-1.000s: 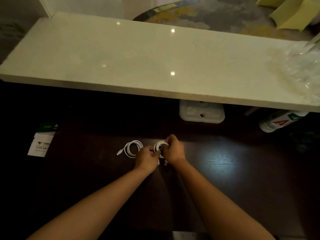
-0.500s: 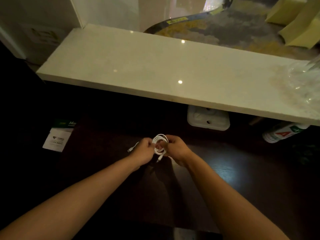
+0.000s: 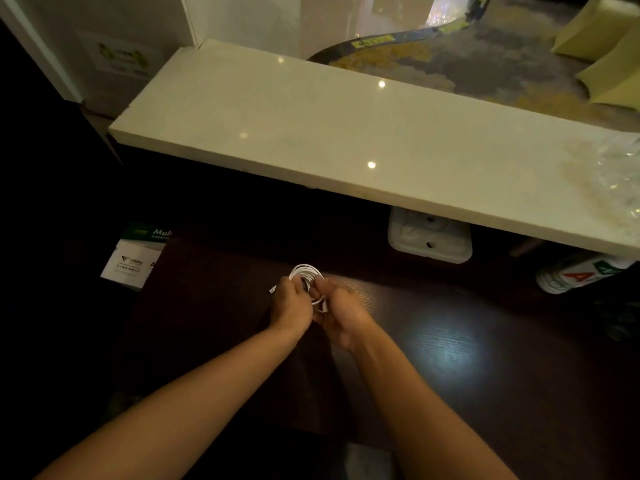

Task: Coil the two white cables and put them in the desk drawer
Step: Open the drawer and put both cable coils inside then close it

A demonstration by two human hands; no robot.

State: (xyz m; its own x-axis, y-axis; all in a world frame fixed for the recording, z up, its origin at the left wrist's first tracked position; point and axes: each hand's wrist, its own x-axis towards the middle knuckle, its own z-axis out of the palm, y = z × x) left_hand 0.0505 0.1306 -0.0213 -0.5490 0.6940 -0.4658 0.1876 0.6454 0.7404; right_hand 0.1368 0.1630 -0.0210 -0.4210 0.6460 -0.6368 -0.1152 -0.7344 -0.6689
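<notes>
Left hand [image 3: 292, 303] and right hand [image 3: 341, 315] grip, seemingly, both coiled white cables [image 3: 306, 274].

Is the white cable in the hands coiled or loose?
Coiled: the white cable forms round loops pinched between left hand and right hand.

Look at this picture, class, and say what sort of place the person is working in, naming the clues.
Probably a hotel room or similar indoor room: a dark wooden desk under a pale stone shelf, a white socket block and a printed leaflet.
</notes>
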